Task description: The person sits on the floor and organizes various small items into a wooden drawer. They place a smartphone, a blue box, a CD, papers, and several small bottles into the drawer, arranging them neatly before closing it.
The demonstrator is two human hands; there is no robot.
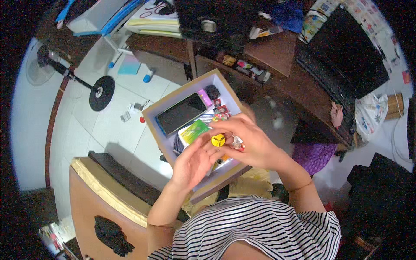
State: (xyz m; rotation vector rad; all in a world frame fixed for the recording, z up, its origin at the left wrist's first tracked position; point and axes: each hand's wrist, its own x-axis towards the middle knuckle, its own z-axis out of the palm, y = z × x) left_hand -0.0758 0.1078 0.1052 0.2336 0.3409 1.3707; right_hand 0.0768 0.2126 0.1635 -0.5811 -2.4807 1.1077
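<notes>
My left hand (196, 159) and my right hand (252, 139) meet over a drawer-like box (227, 86) with a wooden rim and pale lilac inner walls. Between their fingertips is a small yellow round object (218, 140) with dark marks. A clear and red item (239, 143) shows by my right palm; whether that hand holds it is unclear. Inside the box lie a dark-screened phone or tablet (182, 113), a green and yellow packet (194, 130), a pink-purple item (204, 98), a black item (213, 92) and small red photo-like cards (221, 110). My hands hide part of the contents.
A wooden desk (276, 91) with a black keyboard (325, 81) and a dark screen (351, 48) is at the right. A padded chair (107, 191) stands at lower left. Small items and a blue-capped object (148, 76) lie on the tiled floor near a black-based stand fan (102, 93).
</notes>
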